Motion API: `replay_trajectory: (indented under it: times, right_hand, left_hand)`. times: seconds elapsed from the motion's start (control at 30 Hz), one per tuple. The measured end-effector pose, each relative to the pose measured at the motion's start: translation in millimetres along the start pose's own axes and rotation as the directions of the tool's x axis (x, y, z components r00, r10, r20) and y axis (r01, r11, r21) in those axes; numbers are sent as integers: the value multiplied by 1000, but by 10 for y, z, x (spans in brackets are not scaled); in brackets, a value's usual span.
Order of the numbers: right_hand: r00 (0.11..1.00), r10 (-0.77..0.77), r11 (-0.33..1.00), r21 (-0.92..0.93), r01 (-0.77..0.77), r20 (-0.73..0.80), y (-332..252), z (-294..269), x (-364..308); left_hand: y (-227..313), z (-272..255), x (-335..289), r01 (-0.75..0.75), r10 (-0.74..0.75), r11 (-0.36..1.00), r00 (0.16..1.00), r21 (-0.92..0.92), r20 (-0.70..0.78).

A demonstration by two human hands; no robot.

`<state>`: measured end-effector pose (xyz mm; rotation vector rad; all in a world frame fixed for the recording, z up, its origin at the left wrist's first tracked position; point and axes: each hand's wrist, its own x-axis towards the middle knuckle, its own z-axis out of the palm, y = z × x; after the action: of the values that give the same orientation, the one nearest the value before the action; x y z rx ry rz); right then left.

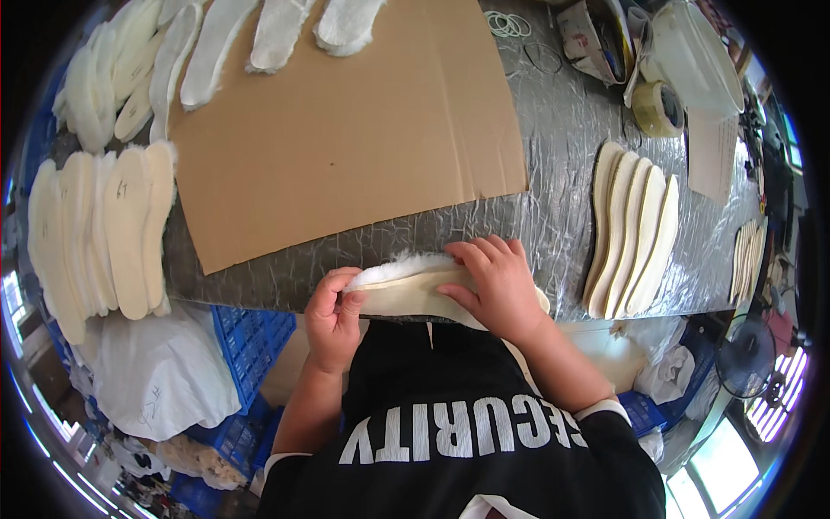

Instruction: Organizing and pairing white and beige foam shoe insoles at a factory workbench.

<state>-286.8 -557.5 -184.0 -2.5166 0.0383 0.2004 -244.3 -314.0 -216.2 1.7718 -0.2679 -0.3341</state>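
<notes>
Near the table's front edge I hold a cream insole (402, 300) crosswise, with white fleece fluffing up along its far edge. My left hand (335, 318) pinches its left end between thumb and fingers. Over its right part lies my right hand (500, 290), thumb on the near cream face and fingers bent over the far edge. The right end of the insole peeks out beyond that hand. Whether it is one piece or two layers pressed together, I cannot tell.
A brown cardboard sheet (346, 130) covers the table's middle, with fleece insoles (212, 52) at its far edge. Cream insoles (130, 233) lie in rows at the left, more insoles (635, 233) at the right. Tape (657, 110) and a plastic tub (696, 56) stand far right.
</notes>
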Motion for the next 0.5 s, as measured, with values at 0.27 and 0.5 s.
replay_trajectory:
  times: [0.27,0.5]
  right_hand:
    - [996,0,997,71,-6,86,54,33,-25]
    - [993,-25,999,28,22,116,-17,-50,-28]
  left_hand:
    - [142,-79,226,-204,195,951,979,231,62]
    - [375,28,560,-305,-52,789,832,533,553]
